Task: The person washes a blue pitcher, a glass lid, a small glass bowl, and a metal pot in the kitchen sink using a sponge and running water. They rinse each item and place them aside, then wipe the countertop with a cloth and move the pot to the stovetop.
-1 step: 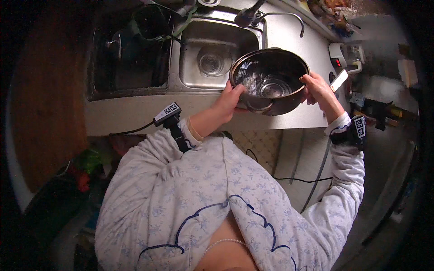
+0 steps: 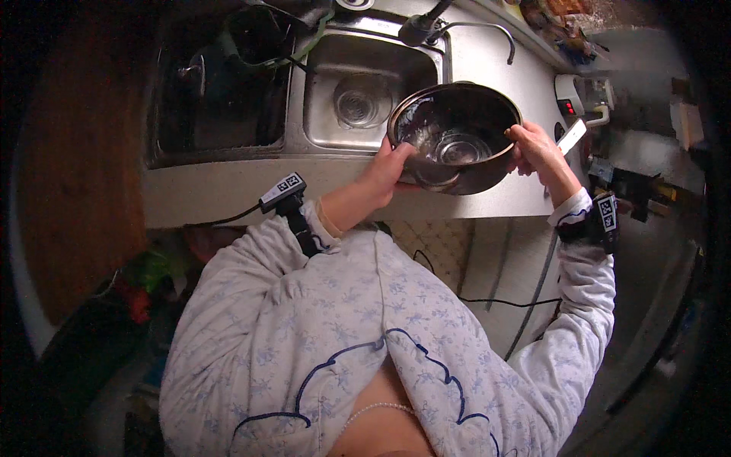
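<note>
Between my two hands, at the counter's front edge, is a dark metal pot (image 2: 487, 114) with a wide round mouth. Its mouth faces up, and light glints on the wet-looking inside wall and bottom. My left hand (image 2: 384, 171) is closed on the pot's left side, thumb over the rim. On the opposite side, my right hand (image 2: 537, 152) grips the rim with the thumb on top and fingers curled beneath. Whether the pot's base touches the counter is hidden. Just beyond my right hand lies a flat white object (image 2: 571, 137), its kind unclear.
A steel double sink (image 2: 297, 137) is left of the pot; the left basin is dark, and a green-rimmed item (image 2: 324, 38) overhangs it. A faucet (image 2: 419, 29) and thin curved spout (image 2: 509, 47) stand behind. A white appliance with red display (image 2: 569, 106) is at right.
</note>
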A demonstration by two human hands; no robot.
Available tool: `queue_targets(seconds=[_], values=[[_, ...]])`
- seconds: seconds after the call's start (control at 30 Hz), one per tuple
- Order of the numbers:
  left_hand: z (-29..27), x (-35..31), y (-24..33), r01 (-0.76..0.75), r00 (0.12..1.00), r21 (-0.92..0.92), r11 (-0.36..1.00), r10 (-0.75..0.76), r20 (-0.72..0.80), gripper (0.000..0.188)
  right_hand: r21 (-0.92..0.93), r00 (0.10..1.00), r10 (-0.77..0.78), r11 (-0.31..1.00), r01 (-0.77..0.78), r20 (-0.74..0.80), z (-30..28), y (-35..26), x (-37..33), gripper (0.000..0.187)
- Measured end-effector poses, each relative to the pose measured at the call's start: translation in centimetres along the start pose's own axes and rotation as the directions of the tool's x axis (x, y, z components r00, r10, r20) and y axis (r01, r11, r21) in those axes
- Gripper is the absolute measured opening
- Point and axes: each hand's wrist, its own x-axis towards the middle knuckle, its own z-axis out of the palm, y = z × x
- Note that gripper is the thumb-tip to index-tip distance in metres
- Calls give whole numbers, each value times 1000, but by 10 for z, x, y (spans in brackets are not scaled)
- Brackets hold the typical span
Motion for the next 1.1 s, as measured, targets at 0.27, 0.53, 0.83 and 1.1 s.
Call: queue_targets(seconds=[0.27,0.53,0.83,1.1], values=[[-10,0,-3,113,993,-35,993,-114,-9,43,-160,997,-71,985,69,-5,5,-26,15,33],[-18,10,-7,207,978,-200,958,-203,38,45,-375,994,-76,922,98,73,10,-64,48,45],[-33,22,-12,275,960,-388,880,-225,170,57,-880,837,-501,266,393,222,25,-87,101,27],[-48,48,-29,300,923,-548,781,-93,374,56,-918,755,-551,-57,392,356,38,-110,97,34]])
